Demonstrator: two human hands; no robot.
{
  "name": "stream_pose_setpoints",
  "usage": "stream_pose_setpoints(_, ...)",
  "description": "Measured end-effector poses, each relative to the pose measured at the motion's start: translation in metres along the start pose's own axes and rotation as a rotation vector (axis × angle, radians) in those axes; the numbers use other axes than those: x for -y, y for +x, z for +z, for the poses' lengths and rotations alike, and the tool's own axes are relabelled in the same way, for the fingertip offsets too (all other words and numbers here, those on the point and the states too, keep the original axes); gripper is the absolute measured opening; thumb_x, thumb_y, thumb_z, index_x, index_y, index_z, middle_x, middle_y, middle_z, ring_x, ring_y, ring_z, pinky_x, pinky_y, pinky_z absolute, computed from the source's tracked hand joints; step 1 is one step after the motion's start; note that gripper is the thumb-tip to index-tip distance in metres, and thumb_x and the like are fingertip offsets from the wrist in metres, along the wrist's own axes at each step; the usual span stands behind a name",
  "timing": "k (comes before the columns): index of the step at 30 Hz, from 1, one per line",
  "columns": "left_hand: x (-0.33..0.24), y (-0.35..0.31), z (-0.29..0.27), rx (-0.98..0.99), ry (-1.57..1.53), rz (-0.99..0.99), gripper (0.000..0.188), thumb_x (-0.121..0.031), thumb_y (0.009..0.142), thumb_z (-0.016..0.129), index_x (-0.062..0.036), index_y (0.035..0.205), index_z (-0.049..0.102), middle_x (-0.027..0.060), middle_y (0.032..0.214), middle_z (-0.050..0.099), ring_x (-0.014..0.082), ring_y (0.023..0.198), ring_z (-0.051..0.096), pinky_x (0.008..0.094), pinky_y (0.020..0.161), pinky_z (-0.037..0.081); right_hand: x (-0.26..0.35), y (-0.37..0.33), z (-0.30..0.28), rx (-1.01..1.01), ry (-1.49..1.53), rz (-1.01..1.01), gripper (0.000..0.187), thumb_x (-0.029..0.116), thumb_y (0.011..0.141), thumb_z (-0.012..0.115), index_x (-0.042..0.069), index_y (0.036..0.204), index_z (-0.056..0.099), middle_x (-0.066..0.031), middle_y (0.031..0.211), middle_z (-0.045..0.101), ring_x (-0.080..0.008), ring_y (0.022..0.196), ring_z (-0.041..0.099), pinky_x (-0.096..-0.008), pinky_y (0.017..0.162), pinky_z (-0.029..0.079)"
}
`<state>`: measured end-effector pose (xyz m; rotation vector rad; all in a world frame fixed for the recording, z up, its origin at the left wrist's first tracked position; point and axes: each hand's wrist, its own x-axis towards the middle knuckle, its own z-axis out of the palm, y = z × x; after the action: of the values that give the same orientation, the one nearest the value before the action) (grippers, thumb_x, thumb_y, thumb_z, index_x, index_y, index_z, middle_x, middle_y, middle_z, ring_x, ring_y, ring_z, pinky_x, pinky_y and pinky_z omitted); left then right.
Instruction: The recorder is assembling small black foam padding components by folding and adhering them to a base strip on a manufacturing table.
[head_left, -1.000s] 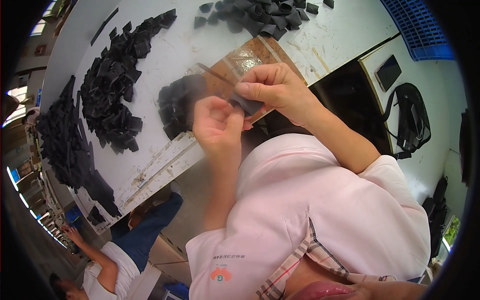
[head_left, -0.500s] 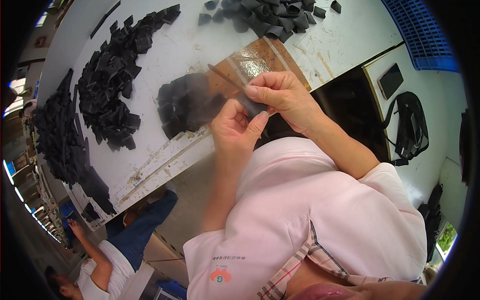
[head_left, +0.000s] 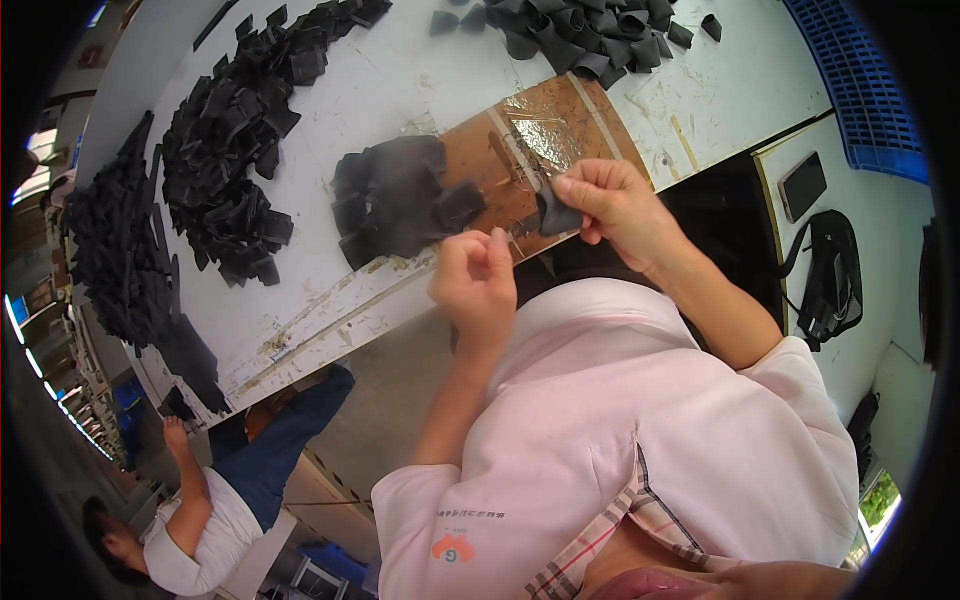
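My right hand [head_left: 622,212] pinches a small black strip [head_left: 557,212] bent into a loop, above the near edge of a brown board [head_left: 470,150]. A thin dark stick seems to reach from these fingers over the board, but I cannot make out its grip. My left hand [head_left: 474,285] is closed at the table's front edge, apart from the strip, with nothing visible in its fingers. Several flat black pieces [head_left: 390,200] lie overlapped just beyond it, partly on the board. A glossy wet patch [head_left: 545,135] covers part of the board.
Looped black pieces [head_left: 590,40] are heaped at the back. Piles of flat black pieces [head_left: 225,150] and longer strips [head_left: 125,240] lie to the left. A blue crate [head_left: 860,90], phone [head_left: 803,187] and black mesh bag [head_left: 832,280] are at right. Another person [head_left: 200,530] sits lower left.
My hands have moved apart. The left has let go of the black strip and the right keeps it, now looped. The view has shifted slightly.
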<state>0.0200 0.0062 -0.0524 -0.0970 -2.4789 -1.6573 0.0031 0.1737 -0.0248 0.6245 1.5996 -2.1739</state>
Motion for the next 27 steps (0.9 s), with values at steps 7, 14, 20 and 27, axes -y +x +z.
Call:
stream_pose_setpoints(7,0.03,0.044,-0.002,0.187,0.817,0.108,0.022,-0.006,0.072,0.062,-0.0018,0.092,0.053,0.0126,0.09,0.047,0.0269,0.065,0.055,0.0365,0.06,0.046,0.087,0.036,-0.023,-0.134,0.028,-0.361,0.03,0.027,0.088,0.049,-0.001,0.093,0.056,-0.002,0.076,0.058,-0.0043,0.06,0.052,-0.0156,0.052,0.044)
stream_pose_setpoints(14,0.028,0.048,-0.001,0.061,0.638,0.26,0.008,-0.005,0.074,0.059,-0.0024,0.076,0.051,0.0113,0.078,0.051,0.0259,0.064,0.055,0.0355,0.055,0.046,0.001,0.002,0.003,0.116,-0.607,-0.246,0.026,0.023,0.086,0.053,-0.002,0.089,0.058,-0.0022,0.071,0.057,-0.0072,0.062,0.051,-0.0214,0.058,0.044)
stream_pose_setpoints(20,-0.025,0.024,-0.001,0.173,-0.311,-0.254,0.01,0.0,0.076,0.058,-0.0008,0.082,0.05,0.0034,0.063,0.052,0.0095,0.045,0.045,0.0233,0.041,0.036,-0.015,0.003,0.021,0.025,-0.316,-0.334,0.023,0.023,0.083,0.057,0.0,0.087,0.057,-0.0006,0.072,0.056,-0.0073,0.062,0.05,-0.0231,0.055,0.042)
stream_pose_setpoints(27,-0.033,0.021,-0.008,0.408,-1.215,-0.686,0.022,-0.014,0.081,0.048,0.0024,0.096,0.049,0.0107,0.075,0.055,0.0133,0.048,0.047,0.0205,0.036,0.033,0.01,-0.004,0.011,0.292,0.333,0.003,0.014,0.019,0.083,0.057,0.005,0.08,0.058,-0.0027,0.075,0.06,-0.0081,0.065,0.054,-0.0226,0.061,0.045)
